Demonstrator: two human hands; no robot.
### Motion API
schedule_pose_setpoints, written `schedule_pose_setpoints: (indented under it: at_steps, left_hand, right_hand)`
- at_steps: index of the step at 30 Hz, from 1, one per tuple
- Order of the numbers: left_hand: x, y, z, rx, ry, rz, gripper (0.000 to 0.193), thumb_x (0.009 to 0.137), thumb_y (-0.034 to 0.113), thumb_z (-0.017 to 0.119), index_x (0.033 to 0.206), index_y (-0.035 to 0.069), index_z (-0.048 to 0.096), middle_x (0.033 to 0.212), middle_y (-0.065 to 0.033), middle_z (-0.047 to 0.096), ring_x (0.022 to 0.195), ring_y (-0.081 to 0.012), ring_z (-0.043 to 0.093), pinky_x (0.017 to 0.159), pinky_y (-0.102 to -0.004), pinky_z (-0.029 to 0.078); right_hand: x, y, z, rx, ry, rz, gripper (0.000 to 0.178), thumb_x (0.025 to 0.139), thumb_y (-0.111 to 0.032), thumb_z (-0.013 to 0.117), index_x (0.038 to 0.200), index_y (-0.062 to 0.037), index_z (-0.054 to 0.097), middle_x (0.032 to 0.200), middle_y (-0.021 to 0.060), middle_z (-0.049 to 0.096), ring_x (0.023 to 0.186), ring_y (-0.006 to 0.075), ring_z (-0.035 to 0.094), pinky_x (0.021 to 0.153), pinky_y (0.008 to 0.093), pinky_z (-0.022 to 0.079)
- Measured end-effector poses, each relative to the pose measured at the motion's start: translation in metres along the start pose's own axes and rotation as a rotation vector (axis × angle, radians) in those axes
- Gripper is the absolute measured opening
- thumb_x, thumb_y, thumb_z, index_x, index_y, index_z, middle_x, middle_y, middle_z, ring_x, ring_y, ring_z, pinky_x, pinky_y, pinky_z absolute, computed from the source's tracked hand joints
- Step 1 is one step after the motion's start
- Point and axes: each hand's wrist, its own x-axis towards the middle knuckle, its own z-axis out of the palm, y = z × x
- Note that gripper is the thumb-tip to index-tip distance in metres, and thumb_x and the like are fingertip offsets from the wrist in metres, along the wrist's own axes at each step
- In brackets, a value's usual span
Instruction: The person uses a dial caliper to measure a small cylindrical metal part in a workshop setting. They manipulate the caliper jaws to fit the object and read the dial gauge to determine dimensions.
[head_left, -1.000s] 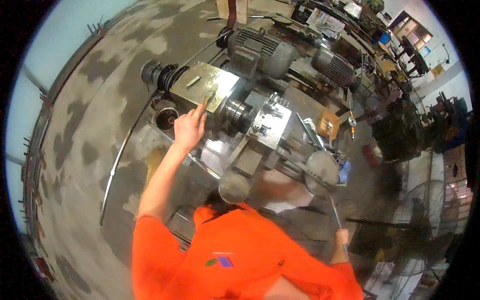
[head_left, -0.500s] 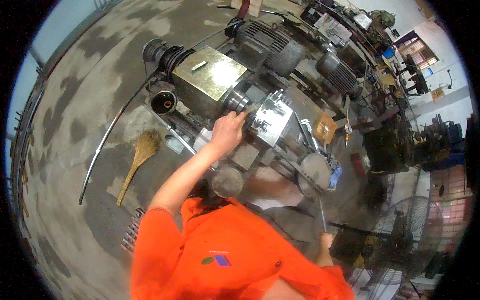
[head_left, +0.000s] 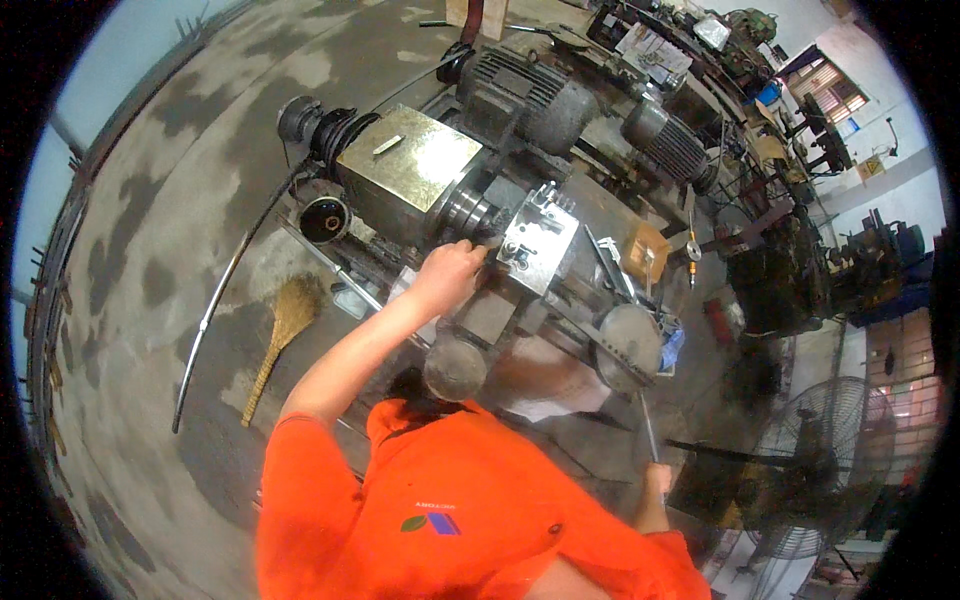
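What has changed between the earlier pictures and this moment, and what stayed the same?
The left hand moved from the flat brass-coloured cover of the machine to the right, down to the square metal block, and now rests closed beside it. The right hand stayed low, holding the thin rod. The broom lies on the floor as before.

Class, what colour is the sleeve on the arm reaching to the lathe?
Bright orange sleeve, seen in the head view.
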Motion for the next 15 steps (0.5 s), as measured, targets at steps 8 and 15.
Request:
schedule_pose_setpoints:
  at_steps: [8, 15]
  left_hand:
    - [0.020, -0.003, -0.015, 0.031, 0.154, 0.033, 0.032, 0.071, 0.001, 0.053, 0.103, 0.004, 0.056, 0.070, -0.0142, 0.050, 0.066, -0.0335, 0.054, 0.058, -0.0420, 0.044]
    - [0.025, -0.033, -0.078, 0.380, 0.405, -0.059, 0.032, 0.073, 0.009, 0.056, 0.105, 0.009, 0.056, 0.071, -0.0111, 0.052, 0.059, -0.0283, 0.055, 0.052, -0.0394, 0.044]
  right_hand:
    - [0.000, 0.011, 0.000, 0.031, 0.001, 0.001, 0.034, 0.070, -0.028, 0.057, 0.095, -0.0059, 0.060, 0.100, 0.0144, 0.062, 0.095, 0.0298, 0.059, 0.084, 0.0417, 0.043]
    - [-0.014, 0.013, -0.007, 0.015, 0.040, -0.050, 0.032, 0.066, -0.029, 0.060, 0.087, -0.0053, 0.063, 0.091, 0.0153, 0.064, 0.089, 0.0322, 0.060, 0.080, 0.0417, 0.046]
